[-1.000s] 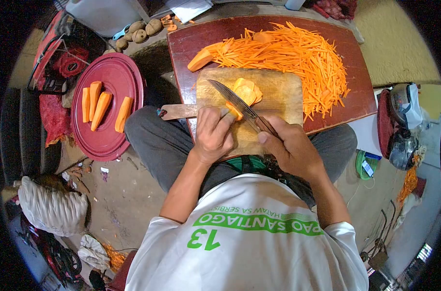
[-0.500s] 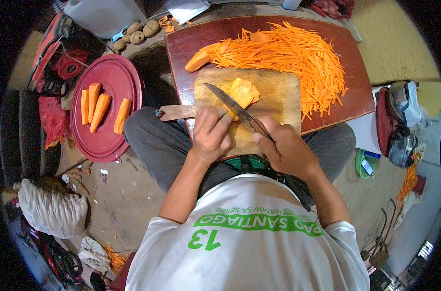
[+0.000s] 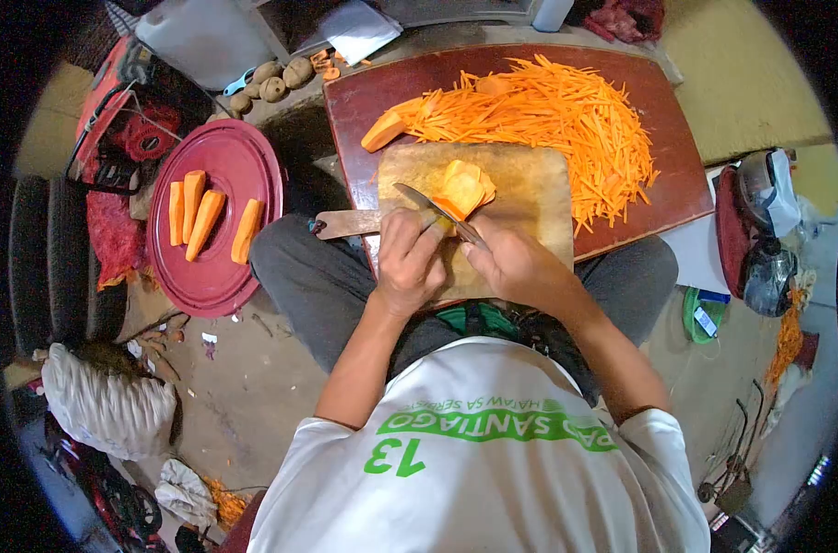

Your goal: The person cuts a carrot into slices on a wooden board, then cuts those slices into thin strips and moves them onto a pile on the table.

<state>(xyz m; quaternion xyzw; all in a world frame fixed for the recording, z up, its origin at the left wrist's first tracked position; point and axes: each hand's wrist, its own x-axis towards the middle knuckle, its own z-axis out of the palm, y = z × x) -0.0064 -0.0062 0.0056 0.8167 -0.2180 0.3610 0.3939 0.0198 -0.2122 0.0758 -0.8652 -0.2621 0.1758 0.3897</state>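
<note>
My right hand (image 3: pixel 522 263) grips a knife (image 3: pixel 425 202), its blade lying slantwise over the wooden cutting board (image 3: pixel 534 217). My left hand (image 3: pixel 410 258) has its fingers bent and pressed down beside the blade, on a carrot piece that they mostly cover. Just past the blade, thin carrot slices (image 3: pixel 468 184) lie in an overlapping stack. Behind the cutting board, a large heap of carrot strips (image 3: pixel 590 120) spreads over a dark red board (image 3: pixel 350 92). A thick carrot chunk (image 3: pixel 383 132) rests at the heap's left end.
On the left, a maroon round lid (image 3: pixel 239 157) holds several peeled carrots (image 3: pixel 205 224). Potatoes (image 3: pixel 272 89) and a blue peeler (image 3: pixel 238 83) lie behind it. A white sack (image 3: pixel 106 405) stands at lower left. A green container (image 3: pixel 700 315) is on the floor at right.
The knife has come down and turned flatter, its blade now lower against the slices. My right hand has shifted slightly inward, closer to my left. The whole view has tilted a little.
</note>
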